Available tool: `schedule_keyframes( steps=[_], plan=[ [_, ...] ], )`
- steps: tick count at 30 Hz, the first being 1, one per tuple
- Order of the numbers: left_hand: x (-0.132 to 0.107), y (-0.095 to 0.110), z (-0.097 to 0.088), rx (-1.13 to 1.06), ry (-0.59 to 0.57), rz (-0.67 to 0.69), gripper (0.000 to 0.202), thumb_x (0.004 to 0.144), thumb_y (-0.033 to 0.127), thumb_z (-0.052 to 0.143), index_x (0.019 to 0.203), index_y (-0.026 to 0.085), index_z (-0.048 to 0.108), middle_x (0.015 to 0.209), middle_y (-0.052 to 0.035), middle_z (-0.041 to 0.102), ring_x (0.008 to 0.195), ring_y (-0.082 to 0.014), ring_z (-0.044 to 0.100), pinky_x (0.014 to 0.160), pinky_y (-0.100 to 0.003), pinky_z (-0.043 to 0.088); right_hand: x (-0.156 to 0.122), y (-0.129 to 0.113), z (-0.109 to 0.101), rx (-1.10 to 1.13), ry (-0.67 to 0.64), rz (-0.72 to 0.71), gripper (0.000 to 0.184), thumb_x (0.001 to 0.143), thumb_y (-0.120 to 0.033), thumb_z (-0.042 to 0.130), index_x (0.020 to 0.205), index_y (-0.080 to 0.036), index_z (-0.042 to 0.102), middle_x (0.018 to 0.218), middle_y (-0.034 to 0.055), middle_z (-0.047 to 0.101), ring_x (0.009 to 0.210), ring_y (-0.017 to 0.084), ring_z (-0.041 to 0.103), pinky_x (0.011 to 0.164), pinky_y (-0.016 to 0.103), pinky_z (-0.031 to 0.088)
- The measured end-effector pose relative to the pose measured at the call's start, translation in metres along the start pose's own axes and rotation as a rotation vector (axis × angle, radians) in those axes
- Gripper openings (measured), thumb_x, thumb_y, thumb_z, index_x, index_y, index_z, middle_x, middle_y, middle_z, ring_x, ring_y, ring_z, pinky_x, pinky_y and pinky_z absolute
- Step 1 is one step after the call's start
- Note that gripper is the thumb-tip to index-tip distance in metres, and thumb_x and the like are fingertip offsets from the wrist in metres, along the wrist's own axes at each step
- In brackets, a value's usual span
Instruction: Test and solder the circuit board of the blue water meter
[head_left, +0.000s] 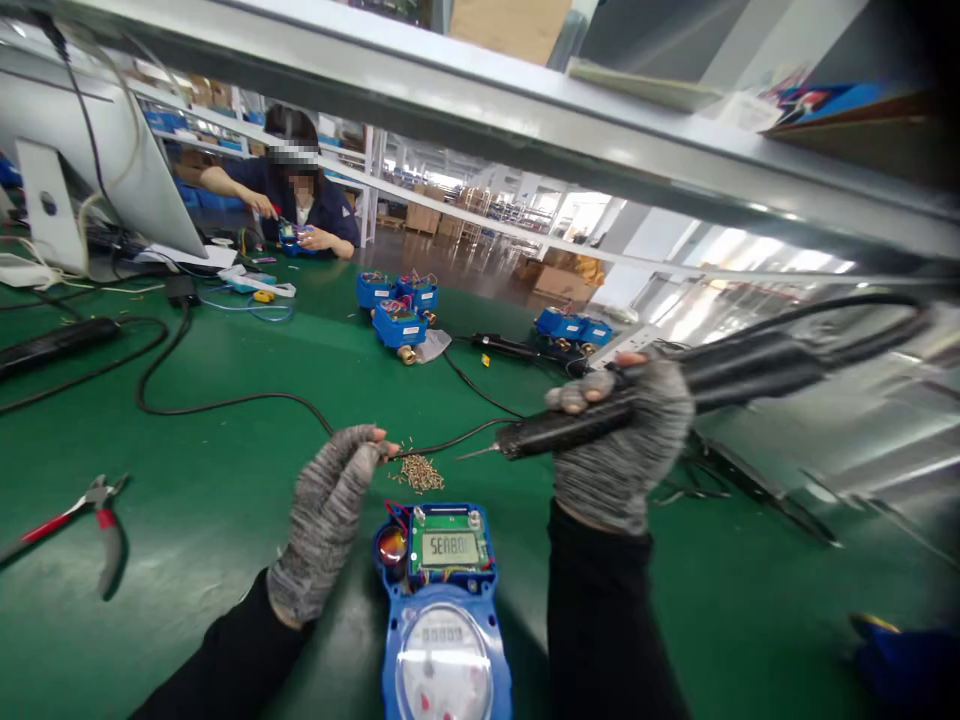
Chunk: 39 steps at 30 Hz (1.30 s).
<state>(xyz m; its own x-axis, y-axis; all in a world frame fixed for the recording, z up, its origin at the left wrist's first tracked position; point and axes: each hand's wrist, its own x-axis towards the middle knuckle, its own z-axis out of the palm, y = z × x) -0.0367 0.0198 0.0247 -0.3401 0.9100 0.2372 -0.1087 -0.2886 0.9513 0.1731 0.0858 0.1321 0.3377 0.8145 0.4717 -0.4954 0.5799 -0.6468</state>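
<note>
My right hand (626, 435), in a grey fingerless glove, grips a black electric screwdriver (574, 422). Its thin bit points left, just right of a pile of small screws (420, 472). At the pile's left edge is my left hand (330, 515), gloved alike, its fingertips pinched together; whatever they hold is too small to make out. Below the pile lies a blue meter (446, 600) with its upper housing uncovered. It shows a green circuit board, a lit display, a round battery-like part at the left and a clear round dial window.
Red-and-grey pliers (97, 510) lie at the left. Farther back stand several blue meter units (401, 325) and a second group (574, 328) near a power strip. Cables cross the green table (240, 460). A co-worker (300, 200) sits opposite; a metal shelf beam (450, 85) runs overhead.
</note>
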Motion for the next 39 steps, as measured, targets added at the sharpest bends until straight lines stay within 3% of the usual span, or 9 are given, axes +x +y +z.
schedule_keyframes(
  steps=[3, 6, 9, 15, 21, 27, 31, 35, 39],
  plan=[
    [0.008, -0.008, 0.002, -0.205, -0.047, -0.352, 0.036, 0.082, 0.045, 0.069, 0.097, 0.013, 0.069, 0.097, -0.0113, 0.076, 0.093, -0.0231, 0.072, 0.087, -0.034, 0.057, 0.005, 0.052, -0.003, -0.074, 0.172, 0.054, 0.029, 0.072, -0.04, 0.078, 0.084, -0.021, 0.059, 0.055, -0.0083, 0.054, 0.045, 0.011, 0.05, 0.045, 0.025, 0.048],
    [0.008, -0.01, 0.005, -0.34, -0.141, -0.7, 0.038, 0.081, 0.049, 0.069, 0.09, 0.012, 0.069, 0.091, -0.0135, 0.076, 0.084, -0.0242, 0.073, 0.076, -0.035, 0.06, 0.007, 0.087, -0.009, -0.172, 0.204, 0.059, 0.031, 0.072, -0.039, 0.079, 0.086, -0.02, 0.059, 0.055, -0.0082, 0.056, 0.044, 0.011, 0.052, 0.043, 0.024, 0.049],
    [0.004, -0.006, 0.01, -0.452, -0.157, -0.827, 0.039, 0.081, 0.051, 0.067, 0.086, 0.013, 0.069, 0.086, -0.0131, 0.076, 0.078, -0.0236, 0.073, 0.072, -0.036, 0.06, 0.008, 0.102, -0.016, -0.239, 0.188, 0.038, 0.03, 0.073, -0.038, 0.08, 0.086, -0.019, 0.06, 0.055, -0.0079, 0.056, 0.043, 0.011, 0.052, 0.042, 0.024, 0.049],
    [-0.01, 0.008, 0.02, -0.359, -0.222, -0.549, 0.04, 0.071, 0.055, 0.076, 0.084, 0.017, 0.073, 0.093, -0.0093, 0.078, 0.093, -0.0242, 0.073, 0.085, -0.032, 0.058, 0.007, 0.113, -0.022, -0.282, 0.171, 0.022, 0.031, 0.074, -0.038, 0.079, 0.09, -0.019, 0.062, 0.057, -0.0071, 0.057, 0.043, 0.011, 0.053, 0.043, 0.024, 0.05],
    [-0.022, 0.002, 0.02, -0.316, -0.343, -0.414, 0.039, 0.08, 0.055, 0.07, 0.093, 0.018, 0.074, 0.098, -0.0075, 0.077, 0.096, -0.0233, 0.072, 0.091, -0.034, 0.056, 0.006, 0.119, -0.023, -0.297, 0.193, 0.014, 0.031, 0.073, -0.036, 0.08, 0.09, -0.018, 0.061, 0.057, -0.0064, 0.058, 0.043, 0.012, 0.054, 0.044, 0.024, 0.049],
    [-0.013, -0.007, 0.021, -0.327, -0.186, -0.43, 0.042, 0.072, 0.046, 0.081, 0.1, 0.016, 0.071, 0.102, -0.0104, 0.076, 0.095, -0.0243, 0.072, 0.088, -0.035, 0.056, 0.01, 0.072, -0.011, -0.115, 0.222, 0.026, 0.031, 0.074, -0.039, 0.079, 0.086, -0.019, 0.059, 0.056, -0.0072, 0.056, 0.045, 0.011, 0.053, 0.046, 0.024, 0.049],
    [-0.009, -0.005, 0.021, -0.307, -0.12, -0.407, 0.045, 0.066, 0.033, 0.088, 0.105, 0.017, 0.071, 0.109, -0.0098, 0.075, 0.102, -0.0231, 0.07, 0.095, -0.035, 0.053, 0.008, 0.034, -0.003, 0.092, 0.107, 0.094, 0.034, 0.071, -0.043, 0.079, 0.084, -0.02, 0.058, 0.055, -0.0078, 0.054, 0.046, 0.011, 0.05, 0.052, 0.027, 0.05],
    [-0.008, -0.005, 0.018, -0.288, -0.198, -0.367, 0.042, 0.068, 0.033, 0.086, 0.105, 0.017, 0.074, 0.116, -0.0107, 0.073, 0.11, -0.0253, 0.067, 0.101, -0.039, 0.05, -0.001, 0.013, 0.003, 0.175, 0.032, 0.12, 0.028, 0.075, -0.043, 0.073, 0.084, -0.019, 0.06, 0.059, -0.0063, 0.053, 0.048, 0.01, 0.049, 0.055, 0.027, 0.049],
    [-0.008, -0.008, 0.014, -0.273, -0.292, -0.299, 0.026, 0.077, 0.036, 0.08, 0.096, 0.018, 0.077, 0.104, -0.008, 0.076, 0.101, -0.0223, 0.068, 0.096, -0.035, 0.051, -0.009, 0.006, 0.007, 0.174, -0.009, 0.125, 0.028, 0.077, -0.043, 0.072, 0.086, -0.019, 0.061, 0.06, -0.0054, 0.053, 0.049, 0.01, 0.048, 0.056, 0.027, 0.049]
  ],
)
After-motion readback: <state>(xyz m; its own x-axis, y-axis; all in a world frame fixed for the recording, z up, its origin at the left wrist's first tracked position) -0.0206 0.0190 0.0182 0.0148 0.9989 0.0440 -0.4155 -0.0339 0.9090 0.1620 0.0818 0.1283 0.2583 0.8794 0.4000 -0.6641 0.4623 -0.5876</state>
